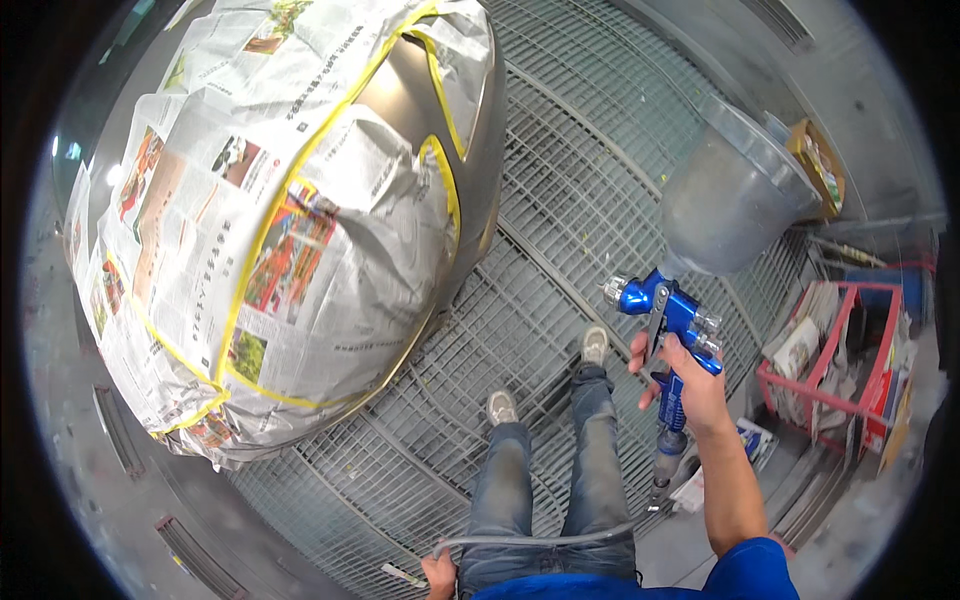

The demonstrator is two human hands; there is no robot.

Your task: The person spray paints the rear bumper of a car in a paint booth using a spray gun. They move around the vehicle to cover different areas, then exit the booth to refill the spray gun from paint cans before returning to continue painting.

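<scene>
Our right hand [688, 385] grips the blue spray gun [672, 318]; our left hand [438, 574] holds its hose [540, 541], which could snag our legs, we judge.

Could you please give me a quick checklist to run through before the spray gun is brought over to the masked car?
1. Grip: the right hand is closed around the blue spray gun handle. Ok.
2. Cup: the grey cup sits on top of the gun; its fill level is hidden. Cannot tell.
3. Hose: the grey hose runs from the gun's base across the legs to the left hand, held off the floor grating. Ok.
4. Masking: newspaper and yellow tape cover most of the car, with a bare panel exposed. Ok.
5. Nozzle: it points left, toward the car. Ok.
</scene>
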